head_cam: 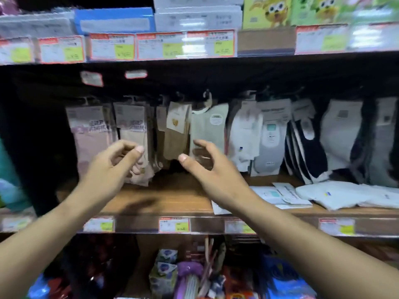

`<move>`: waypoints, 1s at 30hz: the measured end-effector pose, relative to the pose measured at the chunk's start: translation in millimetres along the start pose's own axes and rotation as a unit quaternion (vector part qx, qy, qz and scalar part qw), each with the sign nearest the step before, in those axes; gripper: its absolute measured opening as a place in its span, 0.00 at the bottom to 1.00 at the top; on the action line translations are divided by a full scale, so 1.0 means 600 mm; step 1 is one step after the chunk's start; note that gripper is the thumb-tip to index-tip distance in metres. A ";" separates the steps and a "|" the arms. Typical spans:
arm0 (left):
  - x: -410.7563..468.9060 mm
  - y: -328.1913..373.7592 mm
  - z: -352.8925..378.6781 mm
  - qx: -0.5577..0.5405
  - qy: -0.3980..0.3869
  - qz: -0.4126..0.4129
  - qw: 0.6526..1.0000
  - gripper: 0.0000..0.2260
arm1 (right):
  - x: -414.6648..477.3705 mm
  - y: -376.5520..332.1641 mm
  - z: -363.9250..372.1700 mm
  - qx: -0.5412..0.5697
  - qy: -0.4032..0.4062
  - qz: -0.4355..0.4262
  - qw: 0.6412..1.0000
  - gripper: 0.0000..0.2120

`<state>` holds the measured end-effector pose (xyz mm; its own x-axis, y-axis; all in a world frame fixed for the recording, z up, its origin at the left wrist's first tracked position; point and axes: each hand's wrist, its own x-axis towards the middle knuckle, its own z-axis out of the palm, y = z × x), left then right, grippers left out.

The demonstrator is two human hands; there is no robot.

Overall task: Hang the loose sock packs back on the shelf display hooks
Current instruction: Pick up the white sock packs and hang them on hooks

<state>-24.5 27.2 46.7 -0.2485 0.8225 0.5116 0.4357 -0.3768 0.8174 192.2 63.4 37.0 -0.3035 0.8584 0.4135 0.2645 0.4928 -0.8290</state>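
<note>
Sock packs hang in a row from hooks under the upper shelf: pink (90, 130), beige (132, 126), tan (174, 130), pale green (208, 126), white (246, 134), grey (272, 137) and black-and-white ones (306, 152). Loose white packs (330, 195) and a mint-labelled pack (274, 196) lie flat on the wooden shelf (172, 197) at the right. My left hand (112, 167) is in front of the beige packs, fingers curled and apart, holding nothing. My right hand (207, 167) is spread in front of the tan and green packs, also empty.
Price labels run along the shelf edges (173, 225). Boxed goods stand on the top shelf (198, 18). Below are coloured packages (164, 275). A dark gap lies at the far left of the sock row.
</note>
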 end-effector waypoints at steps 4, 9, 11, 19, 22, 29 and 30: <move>-0.018 0.026 0.096 -0.040 -0.095 0.036 0.994 0.09 | -0.040 0.028 -0.080 -0.008 0.037 0.014 0.999 0.27; -0.038 0.052 0.203 -0.083 -0.220 0.027 0.972 0.12 | -0.078 0.072 -0.170 -0.024 0.077 0.043 0.996 0.23; -0.045 0.057 0.239 -0.065 -0.251 0.027 0.966 0.10 | -0.092 0.089 -0.199 -0.035 0.096 0.051 0.993 0.22; -0.055 0.056 0.332 0.019 -0.267 0.071 0.961 0.07 | -0.128 0.153 -0.289 -0.061 0.155 0.100 0.981 0.19; -0.045 0.062 0.369 0.057 -0.289 0.088 0.952 0.10 | -0.143 0.175 -0.331 -0.075 0.181 0.121 0.973 0.17; -0.029 0.090 0.477 0.113 -0.308 0.116 0.938 0.18 | -0.176 0.219 -0.419 -0.152 0.246 0.148 0.946 0.14; -0.026 0.093 0.494 0.119 -0.317 0.113 0.934 0.19 | -0.182 0.224 -0.432 -0.166 0.255 0.150 0.941 0.14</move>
<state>259.9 119.5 5.7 0.4016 0.8493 0.3426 0.6143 -0.5273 0.5870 498.3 72.7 -22.1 0.2863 0.8811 0.3763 0.5653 0.1618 -0.8088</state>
